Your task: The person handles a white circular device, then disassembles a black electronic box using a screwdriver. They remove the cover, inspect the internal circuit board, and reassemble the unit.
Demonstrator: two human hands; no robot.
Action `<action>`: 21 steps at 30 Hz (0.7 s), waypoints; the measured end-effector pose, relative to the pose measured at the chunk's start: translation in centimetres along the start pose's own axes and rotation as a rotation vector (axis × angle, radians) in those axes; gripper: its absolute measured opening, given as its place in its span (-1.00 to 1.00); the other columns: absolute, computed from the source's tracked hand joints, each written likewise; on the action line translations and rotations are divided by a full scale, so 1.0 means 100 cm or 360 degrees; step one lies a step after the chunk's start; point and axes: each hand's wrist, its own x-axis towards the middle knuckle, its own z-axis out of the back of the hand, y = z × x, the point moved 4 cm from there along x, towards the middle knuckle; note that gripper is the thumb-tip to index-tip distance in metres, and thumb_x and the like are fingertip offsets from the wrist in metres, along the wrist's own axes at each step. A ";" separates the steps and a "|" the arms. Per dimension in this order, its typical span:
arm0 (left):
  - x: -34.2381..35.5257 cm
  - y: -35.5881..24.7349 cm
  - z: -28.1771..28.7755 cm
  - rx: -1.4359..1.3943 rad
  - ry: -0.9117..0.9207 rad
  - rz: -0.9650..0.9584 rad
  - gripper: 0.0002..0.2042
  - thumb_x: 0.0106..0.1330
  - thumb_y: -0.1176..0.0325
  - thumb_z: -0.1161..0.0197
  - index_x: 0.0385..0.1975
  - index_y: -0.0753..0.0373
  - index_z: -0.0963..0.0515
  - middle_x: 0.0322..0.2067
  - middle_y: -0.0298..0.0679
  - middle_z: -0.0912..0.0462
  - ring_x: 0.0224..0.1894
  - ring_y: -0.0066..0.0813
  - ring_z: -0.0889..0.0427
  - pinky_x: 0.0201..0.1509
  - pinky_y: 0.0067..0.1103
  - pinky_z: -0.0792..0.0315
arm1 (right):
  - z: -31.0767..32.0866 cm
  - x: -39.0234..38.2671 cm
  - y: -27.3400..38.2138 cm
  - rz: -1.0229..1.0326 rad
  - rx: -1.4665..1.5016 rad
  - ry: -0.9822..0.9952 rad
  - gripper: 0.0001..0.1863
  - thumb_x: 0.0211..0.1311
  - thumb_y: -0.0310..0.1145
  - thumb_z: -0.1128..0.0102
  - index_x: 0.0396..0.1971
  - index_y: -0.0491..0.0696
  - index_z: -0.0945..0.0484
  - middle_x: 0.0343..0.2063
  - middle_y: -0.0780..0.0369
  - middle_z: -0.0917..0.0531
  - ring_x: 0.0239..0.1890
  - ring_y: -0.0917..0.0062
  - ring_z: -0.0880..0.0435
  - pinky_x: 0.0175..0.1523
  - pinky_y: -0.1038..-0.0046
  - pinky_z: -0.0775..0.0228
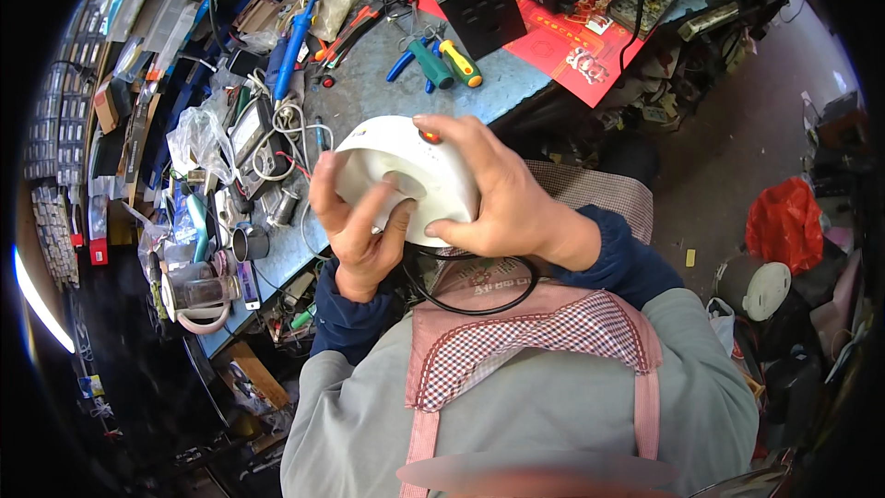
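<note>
A rounded white plastic appliance base (452, 180) with a hollow on one side is held up over my lap, tilted. My right hand (498, 189) grips its right side, fingers over the top edge beside a small red switch (430, 136) and thumb near the lower edge. My left hand (364, 231) is at the hollow side. Its index finger and thumb meet the recess in the middle, and its other fingers, slightly blurred, curl by the left rim. A black cord (479, 312) hangs in a loop below the base, over my apron. What lies inside the recess is hidden by my fingers.
On the blue-grey bench (359, 83) lie a yellow-handled screwdriver (459, 63), a green-handled tool (430, 65) and a blue soldering iron (293, 55). Red paper (576, 55) and a black box (481, 23) are farther back. Meters, wires and bags crowd the left; a red bag (785, 224) sits on the right floor.
</note>
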 end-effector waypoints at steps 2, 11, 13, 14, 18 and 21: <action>0.000 0.006 0.001 0.0090 -0.0176 0.0133 0.02 0.14 0.25 -0.78 0.56 0.22 -0.22 0.59 0.03 -0.06 0.55 0.10 -0.32 0.60 -0.13 -0.32 | -0.012 -0.009 0.002 0.0103 0.0029 -0.0097 0.31 -0.08 -0.39 -0.74 0.67 -0.07 -0.05 0.29 -0.06 -0.55 0.25 0.01 -0.67 0.34 0.16 -0.54; -0.003 0.018 -0.020 -0.0801 -0.0308 0.1262 -0.09 0.03 0.49 -0.81 0.41 0.26 -0.39 0.17 -0.16 -0.70 0.18 -0.35 -0.70 0.27 -0.42 -0.60 | -0.013 -0.013 -0.008 0.0313 -0.0048 -0.0268 0.25 -0.01 -0.54 -0.58 0.68 -0.15 0.02 0.21 -0.17 -0.59 0.14 -0.18 -0.70 0.21 0.02 -0.60; -0.003 0.015 -0.022 -0.0812 -0.0393 0.1315 -0.15 0.03 0.52 -0.80 0.36 0.26 -0.45 0.10 -0.21 -0.75 0.12 -0.38 -0.73 0.23 -0.44 -0.62 | -0.013 -0.012 -0.008 0.0291 -0.0079 -0.0278 0.22 0.01 -0.52 -0.60 0.67 -0.18 -0.03 0.22 -0.18 -0.59 0.14 -0.15 -0.72 0.21 0.06 -0.62; -0.006 0.015 -0.022 -0.0767 -0.0391 0.1316 -0.16 0.03 0.51 -0.81 0.35 0.26 -0.46 0.09 -0.21 -0.75 0.12 -0.38 -0.73 0.23 -0.44 -0.62 | -0.013 -0.012 -0.008 0.0273 -0.0106 -0.0271 0.20 0.02 -0.50 -0.62 0.66 -0.20 -0.06 0.23 -0.18 -0.59 0.16 -0.11 -0.73 0.23 0.09 -0.62; -0.011 0.017 -0.024 -0.0765 -0.0417 0.1366 -0.18 0.03 0.48 -0.82 0.33 0.29 -0.48 0.10 -0.19 -0.76 0.11 -0.38 -0.74 0.22 -0.45 -0.62 | -0.013 -0.010 -0.006 0.0272 -0.0137 -0.0276 0.12 0.03 -0.48 -0.62 0.61 -0.22 -0.17 0.23 -0.18 -0.59 0.15 -0.06 -0.75 0.21 0.14 -0.65; -0.014 0.021 -0.027 -0.0775 -0.0409 0.1414 -0.16 0.02 0.46 -0.83 0.33 0.31 -0.47 0.10 -0.18 -0.76 0.11 -0.38 -0.74 0.21 -0.45 -0.63 | -0.015 -0.010 -0.009 0.0266 -0.0143 -0.0287 0.08 0.05 -0.48 -0.59 0.60 -0.21 -0.20 0.22 -0.17 -0.59 0.13 -0.05 -0.75 0.18 0.13 -0.66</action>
